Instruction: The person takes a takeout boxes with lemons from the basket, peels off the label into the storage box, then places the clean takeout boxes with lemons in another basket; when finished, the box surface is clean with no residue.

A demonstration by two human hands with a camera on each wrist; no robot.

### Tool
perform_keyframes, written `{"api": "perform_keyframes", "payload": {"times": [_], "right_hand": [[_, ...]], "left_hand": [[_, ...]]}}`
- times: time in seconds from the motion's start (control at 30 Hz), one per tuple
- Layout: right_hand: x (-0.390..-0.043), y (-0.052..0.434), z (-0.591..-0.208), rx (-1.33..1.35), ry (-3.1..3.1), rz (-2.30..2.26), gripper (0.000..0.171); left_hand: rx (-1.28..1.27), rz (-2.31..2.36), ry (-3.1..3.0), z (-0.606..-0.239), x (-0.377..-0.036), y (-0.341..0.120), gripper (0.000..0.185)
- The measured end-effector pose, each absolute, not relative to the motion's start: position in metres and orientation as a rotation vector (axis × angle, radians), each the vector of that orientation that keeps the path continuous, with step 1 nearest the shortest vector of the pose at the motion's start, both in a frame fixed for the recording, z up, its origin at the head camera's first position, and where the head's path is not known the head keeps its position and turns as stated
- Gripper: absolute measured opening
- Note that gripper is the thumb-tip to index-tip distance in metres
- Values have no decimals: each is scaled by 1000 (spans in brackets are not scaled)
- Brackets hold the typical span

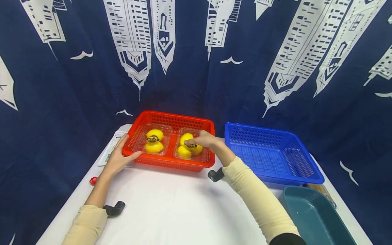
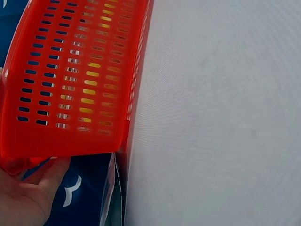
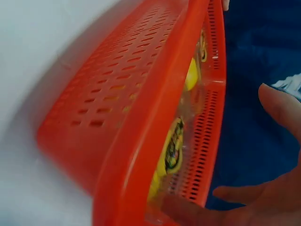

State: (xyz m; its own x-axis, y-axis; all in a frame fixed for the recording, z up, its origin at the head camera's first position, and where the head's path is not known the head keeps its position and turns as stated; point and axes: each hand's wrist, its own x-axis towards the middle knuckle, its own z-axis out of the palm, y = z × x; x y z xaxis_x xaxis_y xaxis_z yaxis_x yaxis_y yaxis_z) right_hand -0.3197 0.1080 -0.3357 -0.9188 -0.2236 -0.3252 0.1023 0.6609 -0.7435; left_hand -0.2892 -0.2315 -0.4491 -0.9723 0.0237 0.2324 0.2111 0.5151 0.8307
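A red slotted basket stands on the white table and holds two clear plastic boxes. The left box and the right box each contain two yellow lemons with a black label. My left hand rests against the basket's near left corner, fingers straight along the side wall and thumb on the front wall. The left wrist view shows that palm under the basket corner. My right hand reaches over the basket wall with its fingers spread on the right box's lid.
An empty blue basket stands right of the red one. A teal tray lies at the near right corner. A white sheet lies under my left hand, and a small red thing sits at the table's left edge.
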Motion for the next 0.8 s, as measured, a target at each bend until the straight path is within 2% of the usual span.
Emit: {"api": "perform_keyframes", "payload": {"times": [0.17,0.23,0.43,0.57,0.67,0.8], "right_hand": [[-334,97,-342,12,2510,-1133,70],[-338,95,-345,48,2521,-1108,71],[-355,89,-360,98,2530,-1012,92],[-403,101,-422,41,2614,-889,105],[-402,101,-428,71,2597,-907,102],[-355,89,-381,158,2501,-1033,93]], "left_hand": [[-209,-1453,-2563,-449,-289,-231,97],[-205,-1460,-2573,-449,-288,-232,97],[-185,-1450,-2592,-448,-287,-232,98],[-197,-1445,-2591,-447,-288,-232,97],[-202,-1446,-2593,-446,-288,-231,97],[-201,-1454,-2594,-447,-288,-232,97]]}}
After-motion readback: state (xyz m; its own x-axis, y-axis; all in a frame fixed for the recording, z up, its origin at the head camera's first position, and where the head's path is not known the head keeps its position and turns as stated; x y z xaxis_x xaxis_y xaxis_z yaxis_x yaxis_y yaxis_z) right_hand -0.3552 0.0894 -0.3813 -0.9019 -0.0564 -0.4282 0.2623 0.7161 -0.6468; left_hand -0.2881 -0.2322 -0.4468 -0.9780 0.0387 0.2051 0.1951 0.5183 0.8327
